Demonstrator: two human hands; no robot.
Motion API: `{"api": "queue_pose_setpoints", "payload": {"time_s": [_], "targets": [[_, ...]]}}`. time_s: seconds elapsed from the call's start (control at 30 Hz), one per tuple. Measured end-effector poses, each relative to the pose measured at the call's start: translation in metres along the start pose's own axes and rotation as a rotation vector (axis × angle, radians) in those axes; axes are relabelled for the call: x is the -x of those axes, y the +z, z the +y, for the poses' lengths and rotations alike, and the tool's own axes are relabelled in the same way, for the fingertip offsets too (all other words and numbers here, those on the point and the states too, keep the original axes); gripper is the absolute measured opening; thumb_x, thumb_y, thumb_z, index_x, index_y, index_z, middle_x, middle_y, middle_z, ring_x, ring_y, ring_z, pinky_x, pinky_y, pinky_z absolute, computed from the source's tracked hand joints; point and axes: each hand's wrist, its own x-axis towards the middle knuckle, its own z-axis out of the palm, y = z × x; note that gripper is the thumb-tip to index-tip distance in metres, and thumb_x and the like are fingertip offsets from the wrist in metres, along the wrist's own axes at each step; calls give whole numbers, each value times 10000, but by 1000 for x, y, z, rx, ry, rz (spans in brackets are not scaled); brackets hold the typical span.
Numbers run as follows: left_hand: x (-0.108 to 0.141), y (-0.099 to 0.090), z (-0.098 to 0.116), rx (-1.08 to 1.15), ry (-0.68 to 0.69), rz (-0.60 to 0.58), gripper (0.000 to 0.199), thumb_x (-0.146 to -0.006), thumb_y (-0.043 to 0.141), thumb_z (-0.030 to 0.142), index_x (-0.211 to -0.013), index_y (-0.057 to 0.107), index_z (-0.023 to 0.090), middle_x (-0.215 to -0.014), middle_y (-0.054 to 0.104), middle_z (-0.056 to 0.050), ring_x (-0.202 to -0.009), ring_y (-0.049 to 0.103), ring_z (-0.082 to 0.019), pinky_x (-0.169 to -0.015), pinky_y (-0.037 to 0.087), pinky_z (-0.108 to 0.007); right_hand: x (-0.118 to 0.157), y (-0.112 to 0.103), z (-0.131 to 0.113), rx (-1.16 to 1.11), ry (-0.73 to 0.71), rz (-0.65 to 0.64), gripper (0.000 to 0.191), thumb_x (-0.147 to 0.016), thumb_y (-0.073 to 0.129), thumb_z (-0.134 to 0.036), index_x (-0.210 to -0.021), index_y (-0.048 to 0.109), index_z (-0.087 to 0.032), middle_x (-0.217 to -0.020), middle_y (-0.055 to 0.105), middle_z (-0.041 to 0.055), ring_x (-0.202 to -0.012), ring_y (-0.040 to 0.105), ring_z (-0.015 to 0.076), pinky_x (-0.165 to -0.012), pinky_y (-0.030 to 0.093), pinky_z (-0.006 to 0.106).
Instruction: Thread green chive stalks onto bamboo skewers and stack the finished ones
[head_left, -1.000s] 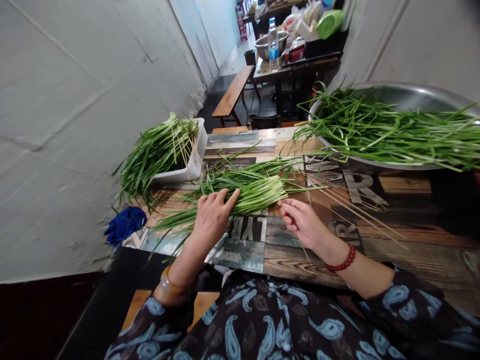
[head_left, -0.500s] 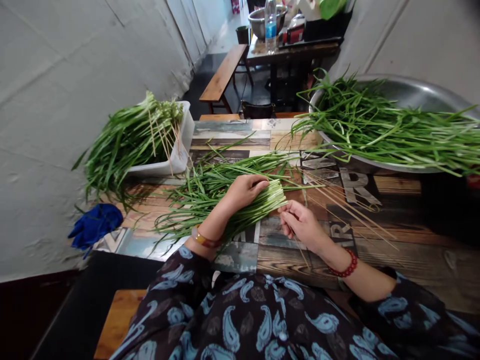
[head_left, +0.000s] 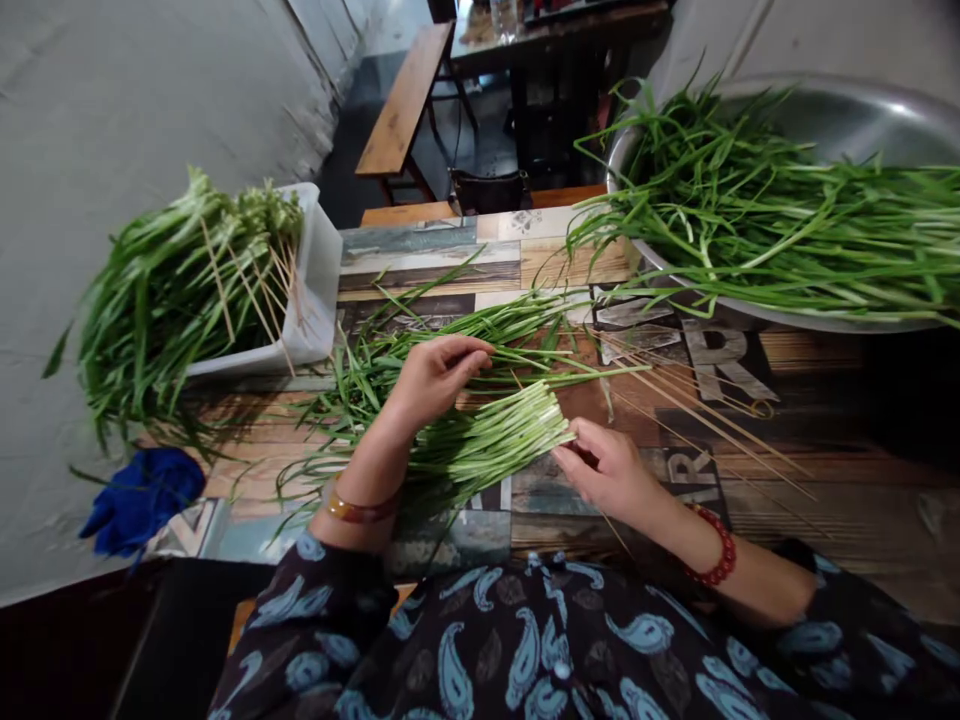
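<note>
A row of garlic chives [head_left: 502,440] lies with its pale cut ends toward my right hand [head_left: 607,465]. That hand is closed at the edge of the row, pinching a thin bamboo skewer [head_left: 616,530]. The skewer's other end pokes out past the far side of the stems. My left hand [head_left: 439,380] is off the row, its thumb and fingertips closed at the stems of loose garlic chives [head_left: 532,360] behind it. Its fingertips partly hide what they grip.
A white plastic bin [head_left: 321,270] at the left holds skewered chives [head_left: 187,260]. A steel basin [head_left: 832,105] at the right is heaped with chives [head_left: 787,230]. Loose skewers [head_left: 712,400] lie on the table [head_left: 810,470]. Blue gloves [head_left: 146,500] rest at the left edge.
My left hand has lifted off the chive row and moved to the loose stems behind it. My right hand stays at the row's edge. The view has tipped down.
</note>
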Motion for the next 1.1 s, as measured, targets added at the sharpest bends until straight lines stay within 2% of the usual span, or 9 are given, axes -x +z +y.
{"api": "queue_pose_setpoints", "payload": {"time_s": [0.1,0.27,0.37,0.5,0.6,0.67,0.87,1.0,1.1], "targets": [[-20,-3,2,-196,155,-9,219,-868,583,289,-920,740,146,-898,720,-66,-817,645,-169,-768,481,-278,0,-2,-1,158,-159,73,254,-869,522,-254,-655,388,-225,-567,442,-40,-511,427,100,-515,331,242],[-47,20,2,-482,437,-261,137,-846,616,213,-885,737,161,-873,660,-67,-851,602,-190,-829,462,-330,-1,-1,-2,242,-255,117,267,-849,514,-226,-633,357,-225,-563,416,-42,-513,387,102,-522,306,249],[-52,31,-1,-628,521,-319,119,-823,636,197,-880,734,161,-875,626,-80,-859,576,-212,-834,450,-362,-2,-1,-2,252,-294,121,256,-853,512,-220,-642,368,-224,-573,426,-41,-520,388,103,-530,302,251],[-54,34,1,-563,543,-250,182,-879,566,221,-784,707,156,-862,625,-84,-858,573,-208,-841,441,-357,-2,-1,-1,230,-298,118,236,-854,509,-209,-652,388,-221,-587,445,-37,-532,405,104,-544,307,252],[-60,38,6,-392,487,-187,170,-903,517,211,-849,667,152,-892,644,-71,-871,584,-185,-827,447,-314,-3,-1,-1,218,-277,105,233,-852,511,-218,-648,397,-220,-592,455,-33,-541,423,107,-550,311,254],[-65,44,6,-354,435,-199,137,-892,509,182,-873,641,151,-866,643,-52,-827,580,-167,-773,446,-281,-3,0,0,216,-277,114,238,-847,510,-220,-641,391,-221,-586,450,-34,-535,421,107,-547,308,255],[-75,58,-4,-423,416,-311,47,-810,624,184,-819,660,154,-814,619,-41,-743,569,-157,-700,440,-263,-5,-1,-1,239,-306,135,234,-855,501,-210,-650,389,-223,-582,446,-37,-524,419,106,-540,311,252],[-71,58,-7,-506,425,-307,93,-818,585,165,-796,674,149,-823,619,-60,-749,569,-164,-713,440,-269,-2,0,-1,266,-361,162,226,-872,494,-199,-666,403,-226,-576,460,-37,-515,444,112,-532,323,250],[-69,58,-8,-483,416,-251,105,-827,553,143,-791,652,140,-854,621,-78,-792,570,-172,-755,445,-276,2,1,1,281,-363,169,239,-899,491,-224,-675,408,-232,-569,479,-35,-507,472,119,-522,333,251]]}}
